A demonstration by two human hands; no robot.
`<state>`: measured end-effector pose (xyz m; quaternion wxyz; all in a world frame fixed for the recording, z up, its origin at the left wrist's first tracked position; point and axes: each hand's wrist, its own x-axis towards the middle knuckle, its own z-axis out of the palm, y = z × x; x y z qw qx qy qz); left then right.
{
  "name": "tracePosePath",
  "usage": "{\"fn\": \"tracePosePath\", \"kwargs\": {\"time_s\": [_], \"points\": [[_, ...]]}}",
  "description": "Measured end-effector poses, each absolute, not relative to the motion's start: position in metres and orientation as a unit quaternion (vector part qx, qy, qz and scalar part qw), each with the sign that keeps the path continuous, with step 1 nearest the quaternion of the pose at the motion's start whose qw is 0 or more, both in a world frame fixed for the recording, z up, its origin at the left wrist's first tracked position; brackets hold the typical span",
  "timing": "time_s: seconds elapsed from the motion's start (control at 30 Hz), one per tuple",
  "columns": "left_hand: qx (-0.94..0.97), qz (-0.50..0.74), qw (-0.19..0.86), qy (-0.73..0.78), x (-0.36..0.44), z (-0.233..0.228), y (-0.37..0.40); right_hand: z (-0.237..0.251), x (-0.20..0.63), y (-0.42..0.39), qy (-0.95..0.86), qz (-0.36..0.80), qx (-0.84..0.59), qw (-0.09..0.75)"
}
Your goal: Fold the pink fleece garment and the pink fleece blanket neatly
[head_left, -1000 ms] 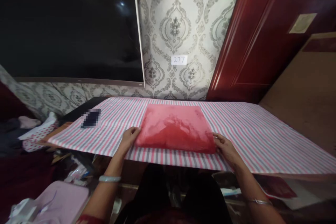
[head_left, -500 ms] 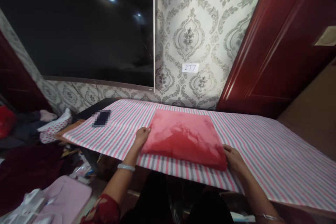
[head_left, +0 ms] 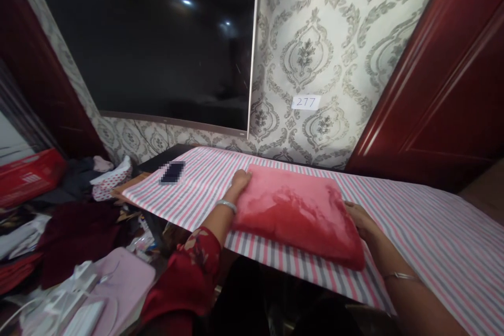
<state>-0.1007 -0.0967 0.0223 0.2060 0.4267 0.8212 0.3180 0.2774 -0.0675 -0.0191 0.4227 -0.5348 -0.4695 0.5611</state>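
A flat, rectangular plush bundle (head_left: 295, 210), soft pink with darker red patches, lies on a striped cloth in front of me. It may be a folded garment or a cushion; the frames do not settle which. My left hand (head_left: 241, 181) is closed at its far left corner, fingers curled on the edge. At the right side, my right hand (head_left: 360, 222) grips the edge with fingers bent against it; the thumb is partly hidden. A bangle circles each wrist.
The pink, grey and white striped cloth (head_left: 409, 220) covers the table. A blurred dark phone-like object (head_left: 172, 172) lies at its left. Behind stand a large television (head_left: 169, 52) and a wall label (head_left: 306, 102). Clothes (head_left: 79, 236) and a pink board (head_left: 126, 278) are at lower left.
My left hand has slid up the bundle's left side to its far corner. My right hand has shifted farther up the right edge. The camera view has turned left.
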Motion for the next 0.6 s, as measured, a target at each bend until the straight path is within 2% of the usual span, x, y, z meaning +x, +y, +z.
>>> {"fn": "tracePosePath", "kwargs": {"time_s": [0.2, 0.37, 0.53, 0.6], "points": [[0.409, 0.319, 0.181, 0.836, -0.095, 0.008, -0.096, -0.027, 0.279, -0.060, -0.461, 0.514, -0.562, 0.456], [0.423, 0.318, 0.204, 0.823, -0.104, 0.011, -0.084, -0.027, 0.278, -0.049, -0.471, 0.547, -0.525, 0.451], [0.417, 0.332, 0.228, 0.815, -0.110, 0.018, -0.057, -0.020, 0.272, -0.021, -0.459, 0.515, -0.546, 0.476], [0.407, 0.343, 0.236, 0.813, -0.111, 0.019, -0.045, -0.019, 0.271, -0.011, -0.486, 0.508, -0.542, 0.461]]}}
